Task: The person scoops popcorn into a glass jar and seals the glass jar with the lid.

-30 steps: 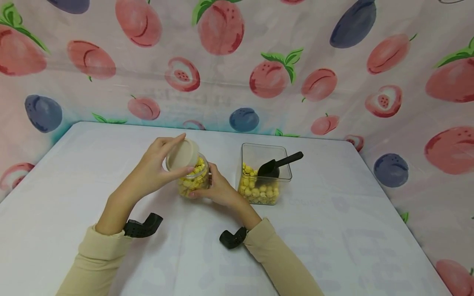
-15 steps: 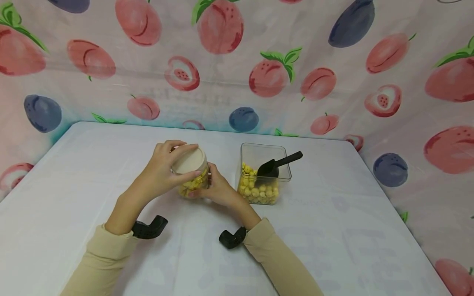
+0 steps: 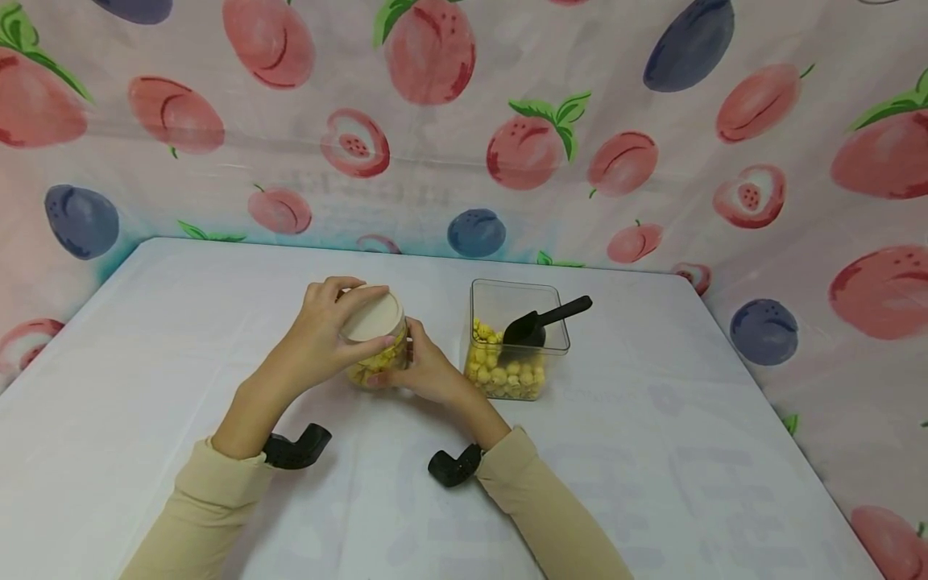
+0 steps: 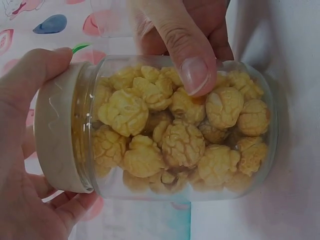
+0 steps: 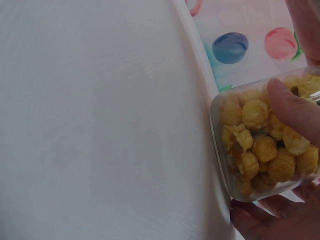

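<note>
A clear jar (image 4: 182, 145) full of yellow popcorn stands upright on the table, left of the middle in the head view. Its cream lid (image 3: 373, 316) sits over the mouth, level with the rim. My left hand (image 3: 319, 326) grips the lid from the left, thumb on the near side and fingers round the far side. Low on the jar's right side, my right hand (image 3: 431, 366) holds the body, its thumb (image 4: 192, 70) across the glass. In the right wrist view the jar's base (image 5: 225, 150) shows at the white tabletop.
Right of the jar stands a clear square container (image 3: 474, 314) partly filled with popcorn. A black scoop (image 3: 558, 314) leans in it, handle out over the right rim. Behind the white table (image 3: 652, 451) hangs a fruit-print cloth (image 3: 428, 161).
My left hand has brought the tilted lid down to the right onto the jar's mouth, where it now lies flat. The right hand has kept its hold on the jar.
</note>
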Demonstrator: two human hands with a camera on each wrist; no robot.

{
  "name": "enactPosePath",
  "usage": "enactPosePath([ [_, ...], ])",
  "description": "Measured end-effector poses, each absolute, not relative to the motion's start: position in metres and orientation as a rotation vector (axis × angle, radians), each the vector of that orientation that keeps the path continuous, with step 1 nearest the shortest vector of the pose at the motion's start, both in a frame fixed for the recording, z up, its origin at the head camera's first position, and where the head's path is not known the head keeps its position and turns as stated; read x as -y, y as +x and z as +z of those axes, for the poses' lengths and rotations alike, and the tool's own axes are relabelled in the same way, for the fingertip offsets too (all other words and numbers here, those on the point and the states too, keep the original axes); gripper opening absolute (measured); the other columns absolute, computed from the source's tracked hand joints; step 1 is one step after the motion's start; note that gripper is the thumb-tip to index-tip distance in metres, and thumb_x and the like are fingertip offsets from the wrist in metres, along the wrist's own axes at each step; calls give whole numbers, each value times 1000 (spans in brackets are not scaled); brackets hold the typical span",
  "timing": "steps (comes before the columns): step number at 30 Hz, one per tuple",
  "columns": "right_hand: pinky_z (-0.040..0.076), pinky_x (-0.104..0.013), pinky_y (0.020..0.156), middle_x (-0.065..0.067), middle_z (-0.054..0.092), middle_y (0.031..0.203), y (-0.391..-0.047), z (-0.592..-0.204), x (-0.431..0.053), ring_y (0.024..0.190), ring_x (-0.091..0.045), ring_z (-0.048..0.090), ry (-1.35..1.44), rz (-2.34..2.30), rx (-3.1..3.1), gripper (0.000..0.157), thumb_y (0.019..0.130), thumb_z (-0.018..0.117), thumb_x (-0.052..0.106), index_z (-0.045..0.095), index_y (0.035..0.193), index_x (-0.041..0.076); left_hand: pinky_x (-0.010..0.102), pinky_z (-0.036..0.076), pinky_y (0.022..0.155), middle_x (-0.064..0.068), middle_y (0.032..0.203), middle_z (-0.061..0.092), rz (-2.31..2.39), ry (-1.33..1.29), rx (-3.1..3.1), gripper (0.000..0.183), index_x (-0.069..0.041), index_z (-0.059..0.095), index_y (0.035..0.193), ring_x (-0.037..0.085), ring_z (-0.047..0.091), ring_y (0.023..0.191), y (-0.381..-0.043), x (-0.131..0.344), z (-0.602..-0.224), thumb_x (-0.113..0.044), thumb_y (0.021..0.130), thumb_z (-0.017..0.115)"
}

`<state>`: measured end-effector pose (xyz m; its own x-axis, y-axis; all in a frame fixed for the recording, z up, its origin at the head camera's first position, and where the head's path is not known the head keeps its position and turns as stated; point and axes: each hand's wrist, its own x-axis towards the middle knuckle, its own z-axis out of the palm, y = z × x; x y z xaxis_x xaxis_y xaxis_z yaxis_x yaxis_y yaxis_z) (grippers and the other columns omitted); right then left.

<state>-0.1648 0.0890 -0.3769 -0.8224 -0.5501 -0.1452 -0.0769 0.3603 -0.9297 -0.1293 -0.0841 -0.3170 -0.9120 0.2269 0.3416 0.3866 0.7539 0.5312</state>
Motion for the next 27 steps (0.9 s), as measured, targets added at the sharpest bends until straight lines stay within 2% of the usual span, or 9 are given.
enactPosePath([
  [14, 37, -41, 105, -1, 32, 146, -166, -373, -86, 126, -23, 41, -526, -1474, -2185, 93, 75, 78, 23, 18, 146, 19, 54, 45, 83, 22, 126, 43, -904, -421, 2718, 59, -14, 55, 128, 40, 34, 114, -132, 82, -316, -35, 77, 75],
  [27, 38, -40, 103, -3, 33, 144, -167, -371, -85, 124, -22, 42, -528, -1472, -2186, 93, 75, 78, 24, 17, 146, 17, 52, 43, 83, 19, 129, 44, -916, -505, 2698, 56, -15, 56, 128, 39, 34, 115, -138, 85, -319, -31, 78, 74],
])
